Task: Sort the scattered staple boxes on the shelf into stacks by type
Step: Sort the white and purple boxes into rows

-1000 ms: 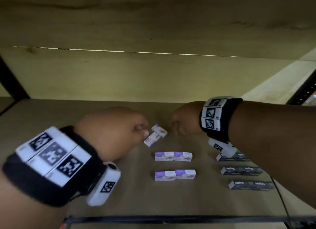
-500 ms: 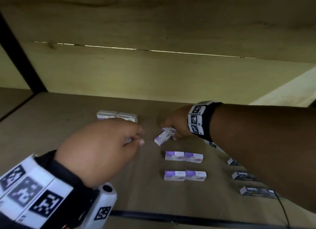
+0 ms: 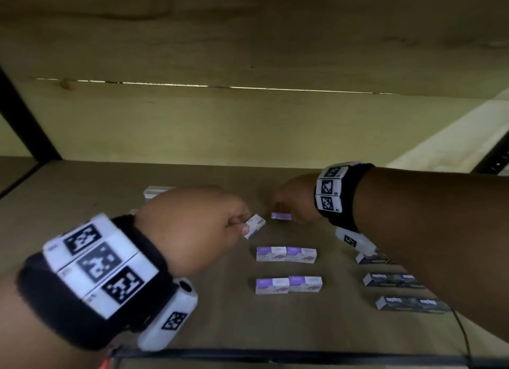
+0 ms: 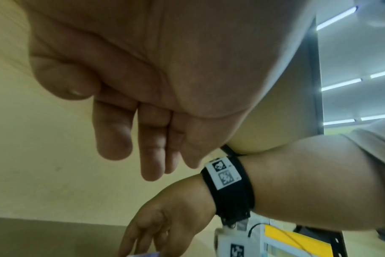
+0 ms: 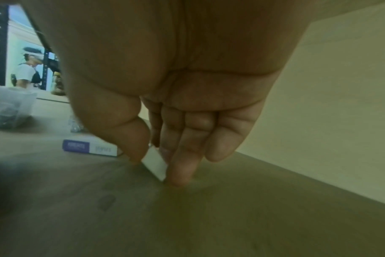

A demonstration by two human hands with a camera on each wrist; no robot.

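Two hands each pinch a small purple-and-white cardboard staple box: left hand (image 3: 192, 228) one (image 3: 254, 226), right hand (image 3: 296, 199) another (image 3: 281, 216) on the wooden shelf (image 3: 214, 313).

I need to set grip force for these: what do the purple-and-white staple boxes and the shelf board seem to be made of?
The purple-and-white staple boxes look like thin printed cardboard with a smooth, matte finish: sharp folded edges, flat printed panels. The shelf board looks like wood or wood-grain laminate, matte; faint grain shows, but the dim light leaves it open which.
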